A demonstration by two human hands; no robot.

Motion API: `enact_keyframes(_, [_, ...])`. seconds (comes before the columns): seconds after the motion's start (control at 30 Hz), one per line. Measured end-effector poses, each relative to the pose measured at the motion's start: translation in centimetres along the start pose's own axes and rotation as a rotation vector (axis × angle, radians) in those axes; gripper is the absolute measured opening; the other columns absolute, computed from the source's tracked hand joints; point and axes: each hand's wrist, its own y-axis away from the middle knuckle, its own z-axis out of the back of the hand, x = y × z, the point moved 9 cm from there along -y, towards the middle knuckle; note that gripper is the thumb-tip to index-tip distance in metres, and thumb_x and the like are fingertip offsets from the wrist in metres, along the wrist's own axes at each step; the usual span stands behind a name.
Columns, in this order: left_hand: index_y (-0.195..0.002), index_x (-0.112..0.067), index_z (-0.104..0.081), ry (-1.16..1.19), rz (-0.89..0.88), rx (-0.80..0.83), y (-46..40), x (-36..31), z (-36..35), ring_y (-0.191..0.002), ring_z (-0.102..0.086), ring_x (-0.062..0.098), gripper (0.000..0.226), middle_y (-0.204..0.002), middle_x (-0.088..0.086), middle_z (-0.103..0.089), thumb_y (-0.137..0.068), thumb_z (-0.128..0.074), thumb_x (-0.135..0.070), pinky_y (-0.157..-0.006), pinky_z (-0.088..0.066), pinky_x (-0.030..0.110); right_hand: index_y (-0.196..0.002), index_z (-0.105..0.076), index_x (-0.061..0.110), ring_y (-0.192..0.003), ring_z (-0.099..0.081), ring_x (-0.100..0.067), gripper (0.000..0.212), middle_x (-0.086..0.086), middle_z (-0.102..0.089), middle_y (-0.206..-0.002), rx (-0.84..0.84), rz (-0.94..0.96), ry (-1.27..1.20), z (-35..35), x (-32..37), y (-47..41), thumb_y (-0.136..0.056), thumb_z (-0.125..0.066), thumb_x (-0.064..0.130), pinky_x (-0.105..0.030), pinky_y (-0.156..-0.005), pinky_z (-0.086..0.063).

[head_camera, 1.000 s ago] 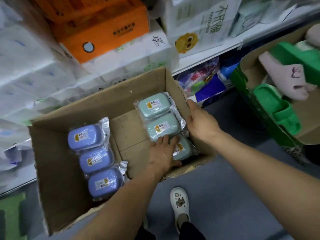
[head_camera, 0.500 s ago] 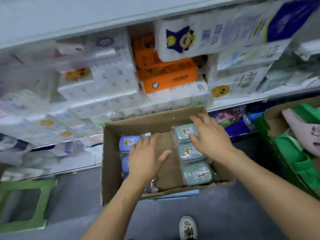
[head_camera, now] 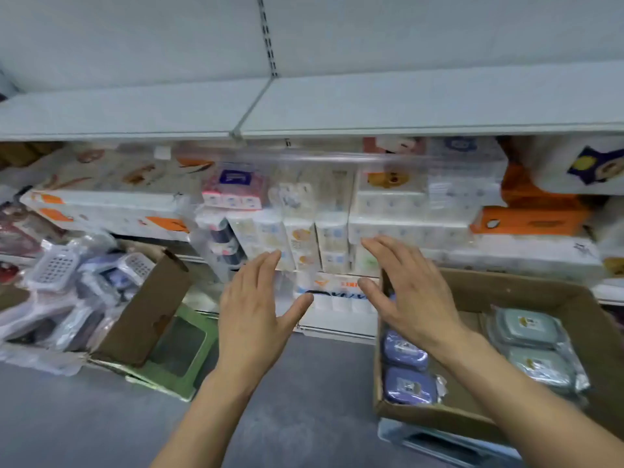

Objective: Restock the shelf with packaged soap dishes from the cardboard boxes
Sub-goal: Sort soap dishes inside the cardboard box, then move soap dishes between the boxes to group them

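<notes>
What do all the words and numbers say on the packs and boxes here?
None can be read; the picture is blurred.
Stickers on the purple packaged soap dishes and the grey-green packaged soap dishes in the brown cardboard box: too small.
Print on the orange tissue pack: blurred.
Red marks on the white pack on the low shelf: unreadable.
</notes>
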Motion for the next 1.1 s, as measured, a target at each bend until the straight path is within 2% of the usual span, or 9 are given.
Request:
enact_keyframes(0.2, [-0.142, -0.021, -0.042, -0.070, -0.011, 0.005, 1.1, 14.9, 6.6, -0.128, -0.048, 0.022, 0.073, -0.140, 0.001, -0.051, -0.085, -0.050, -0.066, -0.101, -0.044, 0.042, -0.147, -0.037, 0.025, -0.133, -0.038, -0.020, 0.063, 0.002, -0.040, -0.149, 0.022, 0.037, -0.049, -8.4, 14.1, -4.3, -0.089, -0.046, 0.049, -0.040, -0.100, -0.039])
enact_keyframes(0.33, [-0.146, -0.019, -0.039, -0.116, 0.113, 0.037, 2.2, 24.8, 9.7, -0.133, -0.044, 0.024, 0.081, -0.145, 0.004, -0.047, -0.085, -0.040, -0.072, -0.106, -0.041, 0.044, -0.149, -0.033, 0.025, -0.137, -0.034, -0.022, 0.061, 0.002, -0.035, -0.151, 0.083, 0.067, -0.107, -13.7, 22.6, -7.1, -0.094, -0.053, 0.042, -0.040, -0.105, -0.035])
enact_keyframes(0.47, [-0.148, -0.017, -0.036, -0.124, 0.225, 0.070, 3.6, 33.3, 11.3, -0.134, -0.042, 0.026, 0.087, -0.146, 0.006, -0.045, -0.083, -0.034, -0.074, -0.107, -0.041, 0.047, -0.151, -0.024, 0.028, -0.137, -0.032, -0.021, 0.065, 0.004, -0.028, -0.153, 0.184, 0.109, -0.130, -18.8, 29.2, -10.3, -0.094, -0.052, 0.039, -0.040, -0.104, -0.036])
enact_keyframes(0.6, [-0.151, -0.020, -0.032, -0.126, 0.337, 0.115, 4.8, 40.9, 11.5, -0.138, -0.038, 0.024, 0.092, -0.150, 0.003, -0.042, -0.080, -0.028, -0.078, -0.109, -0.038, 0.046, -0.153, -0.021, 0.025, -0.138, -0.031, -0.022, 0.067, 0.001, -0.030, -0.153, 0.268, 0.153, -0.110, -23.8, 33.9, -13.7, -0.095, -0.052, 0.040, -0.039, -0.105, -0.037])
enact_keyframes(0.7, [-0.150, -0.020, -0.034, -0.099, 0.401, 0.130, 5.0, 46.2, 11.7, -0.137, -0.039, 0.025, 0.091, -0.148, 0.003, -0.043, -0.079, -0.029, -0.077, -0.109, -0.037, 0.045, -0.152, -0.025, 0.025, -0.137, -0.032, -0.019, 0.063, 0.001, -0.032, -0.152, 0.327, 0.154, -0.126, -27.7, 36.6, -16.2, -0.095, -0.051, 0.038, -0.036, -0.100, -0.038])
enact_keyframes(0.8, [-0.149, -0.021, -0.035, -0.066, 0.471, 0.138, 3.5, 52.5, 11.7, -0.136, -0.040, 0.024, 0.092, -0.148, 0.002, -0.042, -0.077, -0.031, -0.077, -0.109, -0.037, 0.043, -0.150, -0.028, 0.026, -0.131, -0.042, -0.021, 0.063, 0.000, -0.037, -0.149, 0.384, 0.161, -0.159, -32.8, 39.6, -19.7, -0.094, -0.053, 0.038, -0.036, -0.097, -0.042])
enact_keyframes(0.97, [-0.151, -0.022, -0.030, -0.034, 0.507, 0.197, -0.3, 60.9, 10.9, -0.134, -0.039, 0.023, 0.077, -0.148, 0.001, -0.040, -0.089, -0.057, -0.059, -0.106, -0.037, 0.039, -0.145, -0.037, 0.021, -0.126, -0.047, -0.024, 0.056, -0.006, -0.045, -0.143, 0.479, 0.124, -0.274, -40.4, 44.1, -25.3, -0.094, -0.056, 0.032, -0.041, -0.100, -0.043])
enact_keyframes(1.1, [-0.152, -0.020, -0.029, -0.002, 0.539, 0.274, -3.7, 68.2, 9.6, -0.136, -0.038, 0.025, 0.077, -0.148, 0.003, -0.039, -0.089, -0.060, -0.053, -0.109, -0.035, 0.040, -0.146, -0.037, 0.020, -0.127, -0.048, -0.022, 0.056, -0.003, -0.044, -0.145, 0.606, -0.016, -0.388, -47.2, 46.6, -29.0, -0.094, -0.056, 0.029, -0.037, -0.103, -0.042])
